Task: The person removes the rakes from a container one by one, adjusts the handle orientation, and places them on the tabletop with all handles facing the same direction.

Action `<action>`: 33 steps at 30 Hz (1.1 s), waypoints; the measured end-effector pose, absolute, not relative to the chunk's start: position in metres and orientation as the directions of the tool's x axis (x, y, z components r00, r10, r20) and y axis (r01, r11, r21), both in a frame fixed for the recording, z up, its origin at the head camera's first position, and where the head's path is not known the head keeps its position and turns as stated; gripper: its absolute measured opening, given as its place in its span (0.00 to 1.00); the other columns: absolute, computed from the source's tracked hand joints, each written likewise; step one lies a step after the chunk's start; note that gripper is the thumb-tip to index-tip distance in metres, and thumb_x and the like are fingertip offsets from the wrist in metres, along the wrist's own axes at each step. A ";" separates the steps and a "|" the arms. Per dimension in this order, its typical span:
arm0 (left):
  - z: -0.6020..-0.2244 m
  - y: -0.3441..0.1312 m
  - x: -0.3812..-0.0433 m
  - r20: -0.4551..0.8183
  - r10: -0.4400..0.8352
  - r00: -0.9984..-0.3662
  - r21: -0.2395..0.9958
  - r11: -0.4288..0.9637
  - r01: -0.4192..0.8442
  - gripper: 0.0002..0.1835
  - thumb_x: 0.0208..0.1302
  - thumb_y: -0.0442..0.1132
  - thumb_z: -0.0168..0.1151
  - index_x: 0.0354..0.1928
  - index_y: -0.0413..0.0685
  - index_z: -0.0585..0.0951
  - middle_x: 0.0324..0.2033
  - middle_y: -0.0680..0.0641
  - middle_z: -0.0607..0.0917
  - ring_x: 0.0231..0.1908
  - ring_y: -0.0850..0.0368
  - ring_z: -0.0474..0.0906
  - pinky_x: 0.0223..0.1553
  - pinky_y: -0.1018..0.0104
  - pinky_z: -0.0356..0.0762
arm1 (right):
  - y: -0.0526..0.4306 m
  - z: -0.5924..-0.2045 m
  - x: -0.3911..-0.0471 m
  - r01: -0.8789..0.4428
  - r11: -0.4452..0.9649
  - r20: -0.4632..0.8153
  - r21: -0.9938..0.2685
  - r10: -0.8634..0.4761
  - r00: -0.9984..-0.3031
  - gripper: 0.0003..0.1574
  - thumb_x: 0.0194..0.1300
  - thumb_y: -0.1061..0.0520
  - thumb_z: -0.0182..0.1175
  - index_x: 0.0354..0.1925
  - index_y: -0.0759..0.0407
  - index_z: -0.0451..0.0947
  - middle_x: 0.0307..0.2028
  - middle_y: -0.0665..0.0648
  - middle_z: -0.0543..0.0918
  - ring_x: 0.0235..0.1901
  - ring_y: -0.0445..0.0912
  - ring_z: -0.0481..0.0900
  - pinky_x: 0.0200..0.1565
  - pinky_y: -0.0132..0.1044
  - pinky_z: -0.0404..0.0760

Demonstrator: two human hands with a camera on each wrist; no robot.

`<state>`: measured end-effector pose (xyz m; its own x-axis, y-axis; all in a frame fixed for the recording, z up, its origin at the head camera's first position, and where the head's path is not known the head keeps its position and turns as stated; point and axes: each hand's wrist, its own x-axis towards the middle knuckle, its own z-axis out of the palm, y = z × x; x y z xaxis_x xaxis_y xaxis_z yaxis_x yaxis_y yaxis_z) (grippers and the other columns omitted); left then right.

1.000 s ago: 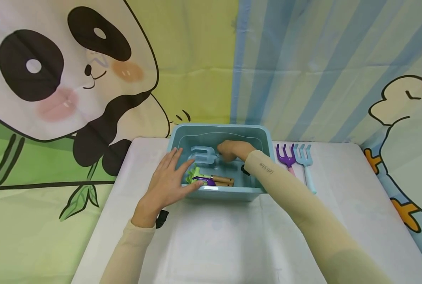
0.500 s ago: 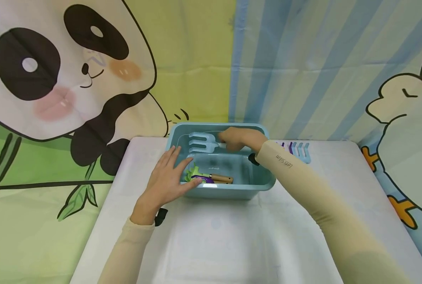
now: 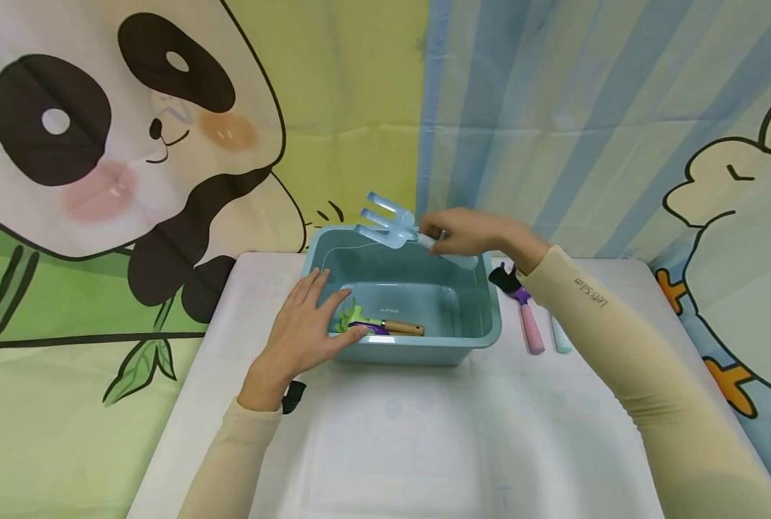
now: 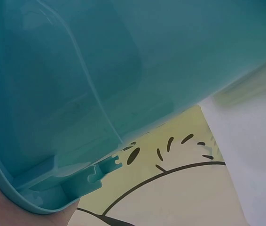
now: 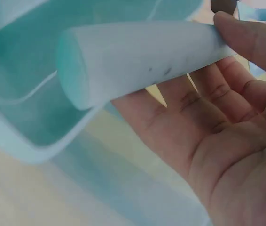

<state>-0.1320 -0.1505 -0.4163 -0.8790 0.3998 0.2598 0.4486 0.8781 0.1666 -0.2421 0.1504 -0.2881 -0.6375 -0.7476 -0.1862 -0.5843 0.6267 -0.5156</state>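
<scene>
Right fingers (image 5: 156, 122) holding one fork (image 3: 397, 233), left fingers (image 3: 318, 290) spread, one bin (image 3: 418, 352), two tools (image 3: 530, 321) outside

The white bench (image 3: 392, 440) bears a blue bin (image 3: 418, 352); right of it lie a pink-handled fork (image 3: 529, 321) and a partly hidden pale-blue handle (image 3: 560, 336).

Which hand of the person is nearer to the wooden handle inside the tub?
The left. The left hand touches the tub, left of the wooden handle; the right hand holds the blue fork near the tub's far rim, farther away.
</scene>
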 end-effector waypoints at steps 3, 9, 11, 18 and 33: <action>-0.416 -0.150 -0.132 0.260 0.402 -0.878 0.172 0.875 0.452 0.44 0.51 0.78 0.39 0.62 0.58 0.71 0.68 0.41 0.55 0.68 0.46 0.41 0.65 0.50 0.41 | 0.167 -0.285 -0.241 -0.556 0.597 -0.148 -0.579 -0.747 -0.649 0.12 0.64 0.59 0.57 0.46 0.59 0.70 0.43 0.55 0.77 0.44 0.46 0.74 0.43 0.42 0.72; -0.418 -0.151 -0.133 0.259 0.404 -0.877 0.174 0.874 0.454 0.44 0.52 0.78 0.39 0.62 0.58 0.71 0.67 0.40 0.56 0.68 0.46 0.42 0.65 0.50 0.40 | 0.203 -0.287 -0.237 -0.446 0.593 -0.157 -0.671 -0.701 -0.696 0.13 0.65 0.58 0.56 0.48 0.57 0.69 0.42 0.55 0.77 0.44 0.48 0.76 0.42 0.44 0.74; -0.418 -0.151 -0.132 0.256 0.403 -0.879 0.175 0.875 0.452 0.44 0.52 0.78 0.39 0.62 0.58 0.71 0.67 0.40 0.56 0.68 0.46 0.42 0.65 0.50 0.40 | 0.214 -0.289 -0.234 -0.392 0.606 -0.181 -0.692 -0.671 -0.719 0.13 0.66 0.58 0.55 0.49 0.55 0.68 0.44 0.55 0.77 0.45 0.49 0.76 0.41 0.44 0.75; -0.418 -0.152 -0.132 0.263 0.398 -0.879 0.173 0.877 0.448 0.43 0.52 0.78 0.40 0.62 0.58 0.71 0.67 0.40 0.56 0.68 0.46 0.42 0.65 0.51 0.40 | 0.256 -0.301 -0.226 -0.264 0.633 -0.228 -0.728 -0.586 -0.778 0.17 0.67 0.53 0.55 0.51 0.56 0.66 0.46 0.59 0.76 0.40 0.54 0.75 0.34 0.45 0.76; -0.417 -0.150 -0.133 0.275 0.401 -0.874 0.179 0.872 0.456 0.43 0.52 0.77 0.40 0.61 0.58 0.72 0.67 0.41 0.56 0.68 0.45 0.43 0.65 0.50 0.41 | 0.351 -0.368 -0.213 0.046 0.504 -0.312 -0.863 -0.457 -0.833 0.22 0.69 0.54 0.51 0.53 0.68 0.61 0.47 0.72 0.71 0.45 0.59 0.75 0.44 0.54 0.76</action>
